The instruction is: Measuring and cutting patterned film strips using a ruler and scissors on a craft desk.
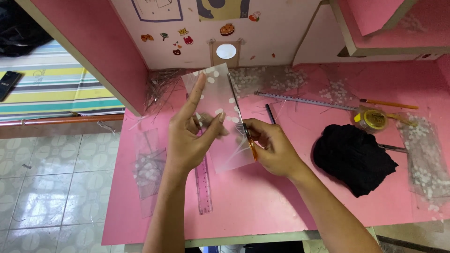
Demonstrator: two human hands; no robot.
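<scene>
Left hand (187,140) holds a clear plastic sheet with white dots (218,115) up off the pink desk (262,201), roughly upright and tilted a bit toward the camera. Thumb is in front, curled fingers behind, pinching the lower left part; index finger runs straight up along the left side, likely to keep the floppy film flat and taut for the cut

Right hand (272,145) is closed round the orange handles of the scissors (243,124). Blades point up and away along the sheet's right edge, looks like trimming a thin strip there. Can't tell how far the blades are parted, they're edge-on

Both forearms come in from the bottom, wrists raised above the desk, hands close together with the sheet between them

Around them:
- clear ruler (203,182) flat on the desk just below the left hand
- stack of similar clear pieces (149,173) at the left desk edge, probably cut ones set aside
- heap of thin offcut strips (161,84) in the back left corner
- metal ruler (304,100) and a pen (270,114) behind the right hand
- black cloth (354,157) to the right, yellow tape roll (373,119) behind it
- more dotted film (424,159) at the far right edge
</scene>
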